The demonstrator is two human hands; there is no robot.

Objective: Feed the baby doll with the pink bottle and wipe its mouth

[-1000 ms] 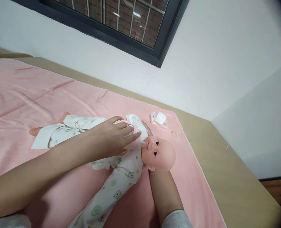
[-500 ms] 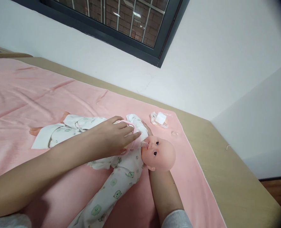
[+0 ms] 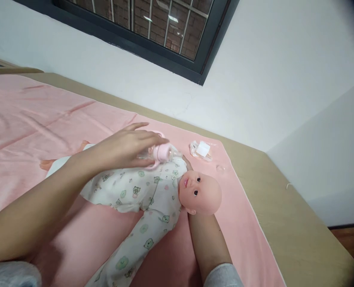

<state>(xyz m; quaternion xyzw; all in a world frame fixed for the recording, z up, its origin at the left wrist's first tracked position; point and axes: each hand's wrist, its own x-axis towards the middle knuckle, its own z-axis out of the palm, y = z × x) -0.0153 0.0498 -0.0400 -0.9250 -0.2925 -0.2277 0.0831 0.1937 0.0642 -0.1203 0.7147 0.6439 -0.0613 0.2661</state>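
A bald baby doll [image 3: 202, 195] in white clothes with green animal prints lies on its back, head to the right. My left hand [image 3: 127, 146] is closed round a clear baby bottle [image 3: 163, 153] with a pink collar and pink handles. It holds the bottle tilted over the doll's chest, the teat pointing right and apart from the mouth. Under the doll's neck passes my right forearm; beyond the doll's shoulder only a small part of my right hand [image 3: 187, 162] shows, supporting the doll. Its fingers are mostly hidden.
A pink blanket [image 3: 84, 243] covers much of the wooden surface [image 3: 284, 215]. Near the blanket's far corner lie a clear wrapper with a white piece [image 3: 203, 149] and a small transparent cap-like thing [image 3: 220, 168]. Behind stands a white wall with a dark-framed window [image 3: 195, 67].
My left hand has drawn the bottle away from the doll's mouth, toward the far side and slightly left. The doll and my right arm have stayed nearly still.
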